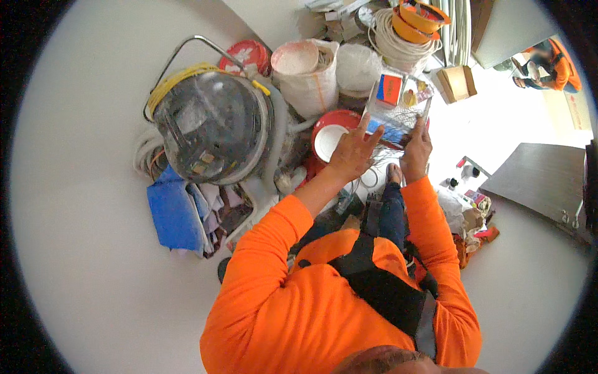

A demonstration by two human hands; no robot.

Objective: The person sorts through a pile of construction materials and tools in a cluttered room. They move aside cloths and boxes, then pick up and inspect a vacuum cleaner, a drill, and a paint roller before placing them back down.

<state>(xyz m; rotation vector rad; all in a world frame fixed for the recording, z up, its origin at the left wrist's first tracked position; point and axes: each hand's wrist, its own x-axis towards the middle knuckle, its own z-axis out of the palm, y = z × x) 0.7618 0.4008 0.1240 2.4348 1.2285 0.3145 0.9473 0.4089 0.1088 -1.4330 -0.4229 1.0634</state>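
Observation:
A clear plastic box (381,111) is in front of me, holding a small red-and-blue carton (389,90), yellowish rolls (409,97) and a tangle of thin dark pieces, perhaps wires or nails. Something blue (387,132) shows at its near end. My left hand (354,151) reaches the near left corner with its fingers spread. At the near right corner my right hand (416,153) is closed on the box's edge; its fingertips are partly lost among the dark pieces. Beneath and left of the box sits a red tub with a white round container (329,142).
Left stands a dusty black drum vacuum (215,124) with a yellow cord. A white sack (305,78), cable coils and orange helmets (416,25) crowd the back. A brown panel (539,184) leans right. A person in orange (554,68) squats at far right.

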